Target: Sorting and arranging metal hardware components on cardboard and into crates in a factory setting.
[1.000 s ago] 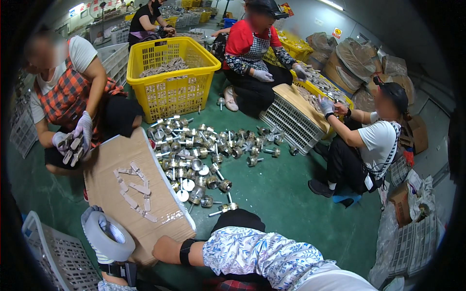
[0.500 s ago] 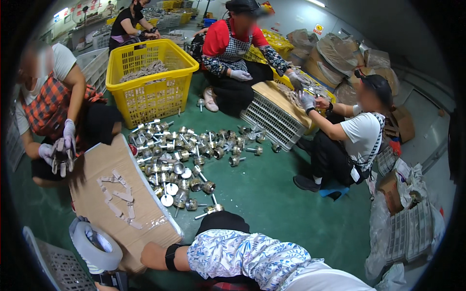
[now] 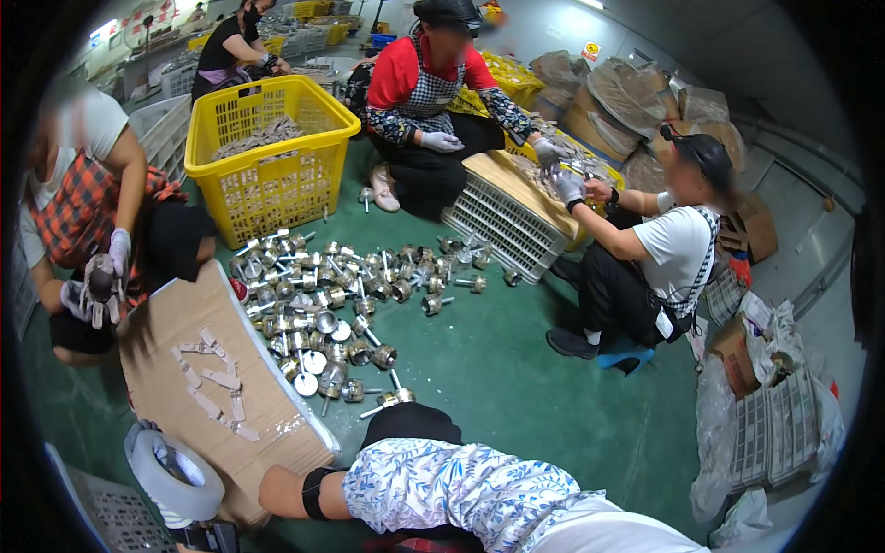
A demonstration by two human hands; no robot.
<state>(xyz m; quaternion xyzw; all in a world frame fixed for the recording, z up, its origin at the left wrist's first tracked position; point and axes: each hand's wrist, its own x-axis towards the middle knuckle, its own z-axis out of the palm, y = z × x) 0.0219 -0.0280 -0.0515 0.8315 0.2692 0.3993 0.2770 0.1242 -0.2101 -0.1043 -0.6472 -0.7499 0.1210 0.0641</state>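
At the lower left, my left hand, in a grey glove, is closed on a wide roll of clear tape. The fingers show at the roll's upper rim and the rest is behind it. Beside it lies a brown cardboard sheet, with several small flat pale strips laid on it in a loose loop. An arm in a white and blue leaf-print sleeve comes in from the lower right, with a black band near its bare part. My right hand does not show.
Several metal parts with white stems lie heaped on the green floor beyond the cardboard. A yellow basket holds more strips. Co-workers crouch at left, back and right. A grey crate stands at the back, another crate at lower left.
The whole view has shifted slightly, so things sit a little further left. The tape roll stays in my left hand. The left co-worker's hands have turned the grey pieces they hold.
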